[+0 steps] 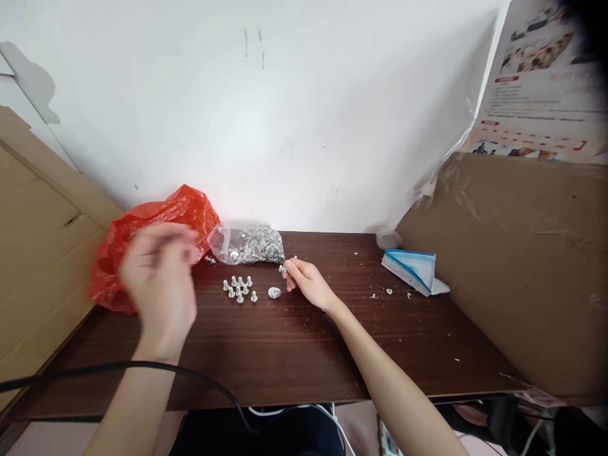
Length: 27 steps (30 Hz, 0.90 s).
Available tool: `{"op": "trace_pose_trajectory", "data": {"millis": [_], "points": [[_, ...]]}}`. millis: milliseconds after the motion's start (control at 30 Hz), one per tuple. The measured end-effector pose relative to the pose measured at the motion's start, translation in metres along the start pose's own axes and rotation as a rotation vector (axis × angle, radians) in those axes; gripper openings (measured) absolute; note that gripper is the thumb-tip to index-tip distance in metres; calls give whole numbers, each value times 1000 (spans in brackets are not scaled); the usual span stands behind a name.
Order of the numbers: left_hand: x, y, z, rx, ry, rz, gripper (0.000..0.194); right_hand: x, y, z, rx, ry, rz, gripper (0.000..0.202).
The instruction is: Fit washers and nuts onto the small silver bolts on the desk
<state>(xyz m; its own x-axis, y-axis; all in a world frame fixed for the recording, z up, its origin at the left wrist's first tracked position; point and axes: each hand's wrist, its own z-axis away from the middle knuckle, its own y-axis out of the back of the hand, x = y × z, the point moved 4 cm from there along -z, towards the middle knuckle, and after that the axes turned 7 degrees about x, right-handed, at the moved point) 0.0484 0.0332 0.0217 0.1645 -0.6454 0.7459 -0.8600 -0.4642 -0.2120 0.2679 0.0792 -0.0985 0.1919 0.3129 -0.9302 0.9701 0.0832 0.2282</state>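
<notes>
A right hand (308, 282) pinches a small metal part (282, 268) to the right of bolts (240, 298) on the table (285, 354), while the blurred left hand (159, 278) hovers at left, whether open or closed impossible to tell.

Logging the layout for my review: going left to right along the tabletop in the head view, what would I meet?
Red plastic bag → group of small metal bolts → flat metal washers → right hand → blue-and-white packet.
</notes>
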Motion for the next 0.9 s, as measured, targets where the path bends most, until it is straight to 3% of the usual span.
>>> {"op": "trace_pose_trajectory", "data": {"millis": [133, 233, 333, 400, 700, 900], "points": [[-41, -52, 22, -577, 129, -208, 15, 1, 2, -2, 68, 17, -62, 42], [-80, -73, 44, -754, 219, -223, 20, 3, 3, -4, 85, 17, -116, 39], [-109, -76, 57, -777, 334, -128, 28, 7, 1, -6, 64, -23, -195, 37], [-115, -73, 60, -749, 366, -63, 29, 9, -1, -6, 61, -42, -225, 38], [-108, -64, 64, -646, 502, 44, 32, 6, 0, -3, 181, 37, -215, 29], [-107, -62, 65, -647, 521, 80, 27, -3, 3, 0, 206, 136, -43, 23]]}}
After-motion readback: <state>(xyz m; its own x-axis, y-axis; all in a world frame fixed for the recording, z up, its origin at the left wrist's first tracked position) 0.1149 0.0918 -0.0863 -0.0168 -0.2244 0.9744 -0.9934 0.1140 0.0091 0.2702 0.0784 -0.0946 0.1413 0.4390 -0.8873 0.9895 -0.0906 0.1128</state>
